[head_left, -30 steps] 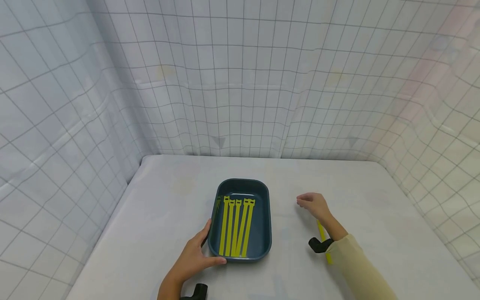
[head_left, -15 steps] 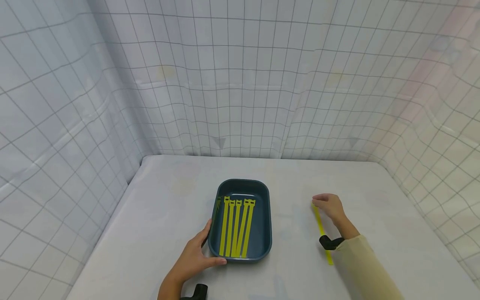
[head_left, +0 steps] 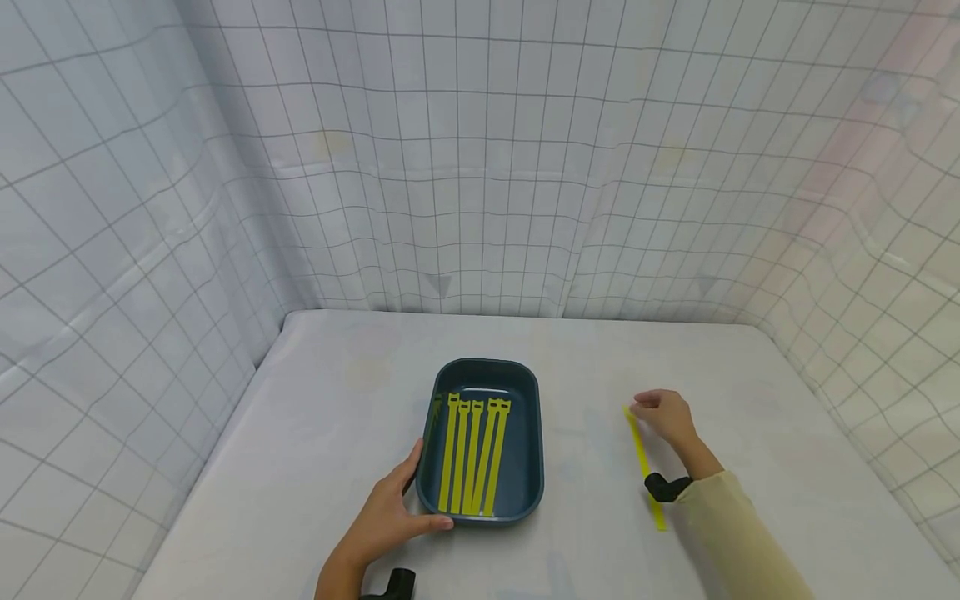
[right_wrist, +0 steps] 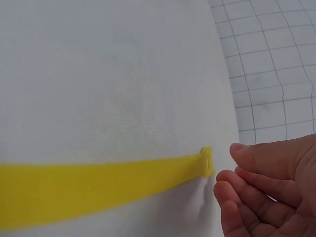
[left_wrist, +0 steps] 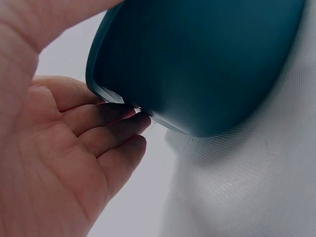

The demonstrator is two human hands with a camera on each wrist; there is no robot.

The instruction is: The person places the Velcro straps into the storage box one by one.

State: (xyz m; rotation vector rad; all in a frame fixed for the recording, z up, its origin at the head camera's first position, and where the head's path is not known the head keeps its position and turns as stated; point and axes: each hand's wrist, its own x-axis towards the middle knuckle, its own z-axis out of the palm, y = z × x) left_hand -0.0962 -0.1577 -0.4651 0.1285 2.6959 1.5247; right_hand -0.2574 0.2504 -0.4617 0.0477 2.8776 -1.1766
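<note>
Along its left side and near corner, a dark teal tray [head_left: 521, 475] is held by my left hand [head_left: 382, 517], the thumb at the front rim and the fingers against the outer wall. Several yellow hook-and-loop cable ties [head_left: 471, 458] lie lengthwise side by side in the tray, slotted heads at the far end. Right of the tray, another yellow cable tie [right_wrist: 98, 185] lies on the table. My right hand [head_left: 667, 417] is beside that tie's slotted head; in the right wrist view its thumb and bent fingers stand just apart from the head, with nothing between them.
A white cloth covers the table [head_left: 360, 375]. White grid-patterned curtains [head_left: 480, 167] enclose its back and both sides. Black wrist-camera mounts [head_left: 667, 487] sit on the wrists, the right one overlapping the loose tie in the head view.
My right hand has moved right, to the head of the loose tie, then slightly further right off it, uncovering more of the strap. The left hand and tray have stayed in place.
</note>
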